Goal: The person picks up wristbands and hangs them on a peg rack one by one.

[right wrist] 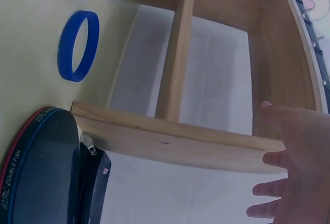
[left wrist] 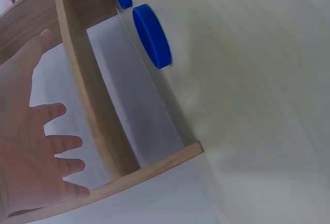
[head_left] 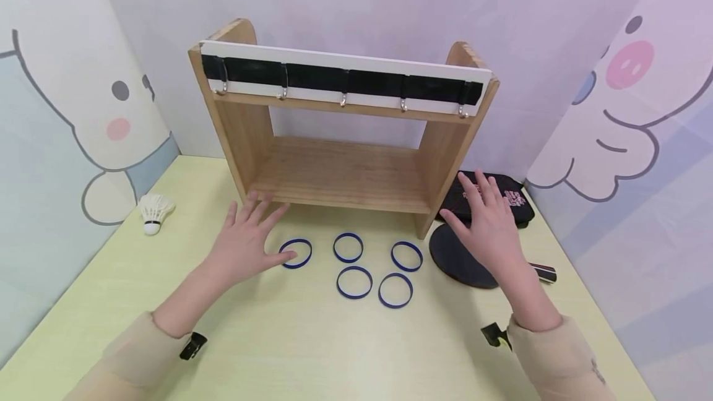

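Observation:
My left hand (head_left: 242, 249) is held over the table with fingers spread and nothing in them. Its thumb overlaps the leftmost blue wristband (head_left: 296, 267) in the head view. On the other side, my right hand (head_left: 491, 228) also has spread fingers and holds nothing; it is beside the right end of a wooden shelf (head_left: 345, 173). Several more blue wristbands (head_left: 354, 297) lie flat on the table before the shelf. Metal hooks (head_left: 343, 99) line a white board with a black strip (head_left: 317, 78) along the shelf's top front.
Below my right hand lies a black table tennis paddle (head_left: 453, 258), partly hidden by that arm, with a black case (head_left: 515, 200) behind it. A white shuttlecock (head_left: 153, 212) rests at the table's left. Patterned curtains (head_left: 640, 141) enclose the back and sides.

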Motion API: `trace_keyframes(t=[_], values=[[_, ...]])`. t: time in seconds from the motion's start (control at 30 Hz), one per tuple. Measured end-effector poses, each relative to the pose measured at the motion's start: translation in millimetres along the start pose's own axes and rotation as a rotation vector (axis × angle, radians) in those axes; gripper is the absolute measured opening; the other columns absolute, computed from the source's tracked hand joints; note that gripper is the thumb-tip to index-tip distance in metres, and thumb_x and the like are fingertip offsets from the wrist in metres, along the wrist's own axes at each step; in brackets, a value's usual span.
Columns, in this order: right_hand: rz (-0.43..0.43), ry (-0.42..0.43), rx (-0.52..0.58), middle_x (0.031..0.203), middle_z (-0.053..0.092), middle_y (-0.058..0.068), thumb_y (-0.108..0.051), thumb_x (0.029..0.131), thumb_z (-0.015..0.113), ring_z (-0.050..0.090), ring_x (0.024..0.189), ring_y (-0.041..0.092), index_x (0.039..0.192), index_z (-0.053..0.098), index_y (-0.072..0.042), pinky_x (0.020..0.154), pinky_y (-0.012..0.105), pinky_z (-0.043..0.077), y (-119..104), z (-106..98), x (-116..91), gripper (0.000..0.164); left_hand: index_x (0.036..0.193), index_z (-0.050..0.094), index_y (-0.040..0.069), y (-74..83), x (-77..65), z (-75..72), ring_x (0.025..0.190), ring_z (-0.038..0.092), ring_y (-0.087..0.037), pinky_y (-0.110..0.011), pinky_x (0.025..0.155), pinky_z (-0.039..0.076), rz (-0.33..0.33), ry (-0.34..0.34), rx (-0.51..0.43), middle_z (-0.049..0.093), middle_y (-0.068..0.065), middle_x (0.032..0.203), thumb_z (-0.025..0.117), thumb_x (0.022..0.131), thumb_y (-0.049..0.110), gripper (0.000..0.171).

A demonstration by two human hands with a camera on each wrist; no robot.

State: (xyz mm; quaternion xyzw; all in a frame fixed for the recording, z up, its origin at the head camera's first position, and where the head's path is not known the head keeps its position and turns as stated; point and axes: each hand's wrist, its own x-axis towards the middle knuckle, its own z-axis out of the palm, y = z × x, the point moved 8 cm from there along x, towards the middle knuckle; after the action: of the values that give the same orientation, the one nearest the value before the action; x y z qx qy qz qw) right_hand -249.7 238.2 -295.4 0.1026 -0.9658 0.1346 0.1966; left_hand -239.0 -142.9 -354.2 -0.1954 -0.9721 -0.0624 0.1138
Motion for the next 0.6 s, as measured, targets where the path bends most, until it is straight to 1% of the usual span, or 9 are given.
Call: trace_keyframes(t=[0.07,0.2,0.3,0.4,0.47,0.53,0.6], values=[[0.011,0.009,0.026,0.154,0.019,0.020,-0.041,0.090,0.062,0.013,0.142,0.040,0.149,0.027,-0.017,0.105,0.067,0.020,4,3,3,0.073,0.145,0.037,0.016,1.9,2.0,5.4,0.141,0.013,-0.043,-0.068,0.107,0.013,0.013,-0.008,-0.018,0.026,-0.018,0.152,0.063,0.075,0.067,0.090],[0.043,-0.017,0.104,0.155,0.017,0.018,-0.038,0.091,0.061,0.017,0.141,0.039,0.149,0.025,-0.015,0.102,0.065,0.028,13,17,11,0.073,0.145,0.038,0.015,2.7,5.9,15.2,0.140,0.017,-0.042,-0.066,0.106,0.020,0.035,-0.016,-0.031,0.026,-0.018,0.152,0.068,0.072,0.064,0.093],[0.058,-0.023,0.185,0.155,0.019,0.017,-0.036,0.091,0.062,0.020,0.140,0.040,0.150,0.022,-0.011,0.102,0.065,0.028,18,30,17,0.075,0.143,0.040,0.014,2.3,7.7,18.5,0.138,0.023,-0.041,-0.064,0.104,0.027,0.057,0.015,-0.028,0.028,-0.018,0.151,0.071,0.071,0.061,0.091],[0.059,0.006,0.272,0.150,0.028,0.020,-0.035,0.090,0.063,0.029,0.136,0.040,0.149,0.023,-0.008,0.104,0.061,0.028,22,42,23,0.076,0.140,0.044,0.011,3.1,9.0,21.4,0.134,0.031,-0.041,-0.062,0.100,0.033,0.087,0.063,-0.019,0.034,-0.020,0.147,0.074,0.071,0.057,0.088],[0.060,0.030,0.337,0.145,0.035,0.021,-0.035,0.090,0.063,0.036,0.133,0.039,0.148,0.024,-0.007,0.102,0.059,0.034,25,50,27,0.075,0.137,0.047,0.009,4.2,9.7,25.6,0.131,0.035,-0.042,-0.061,0.098,0.036,0.108,0.079,-0.012,0.039,-0.021,0.143,0.075,0.071,0.054,0.085],[0.067,0.049,0.410,0.141,0.041,0.021,-0.034,0.090,0.064,0.043,0.128,0.037,0.147,0.026,-0.009,0.098,0.055,0.041,27,58,30,0.074,0.135,0.048,0.008,5.1,10.7,32.5,0.128,0.038,-0.041,-0.060,0.097,0.038,0.122,0.072,-0.010,0.044,-0.022,0.139,0.075,0.071,0.053,0.082],[0.074,0.059,0.492,0.137,0.044,0.021,-0.031,0.089,0.065,0.047,0.125,0.037,0.147,0.027,-0.010,0.094,0.053,0.046,27,64,33,0.073,0.134,0.049,0.007,5.6,12.3,39.2,0.127,0.040,-0.041,-0.059,0.097,0.039,0.124,0.047,-0.031,0.046,-0.022,0.136,0.076,0.072,0.051,0.081]])
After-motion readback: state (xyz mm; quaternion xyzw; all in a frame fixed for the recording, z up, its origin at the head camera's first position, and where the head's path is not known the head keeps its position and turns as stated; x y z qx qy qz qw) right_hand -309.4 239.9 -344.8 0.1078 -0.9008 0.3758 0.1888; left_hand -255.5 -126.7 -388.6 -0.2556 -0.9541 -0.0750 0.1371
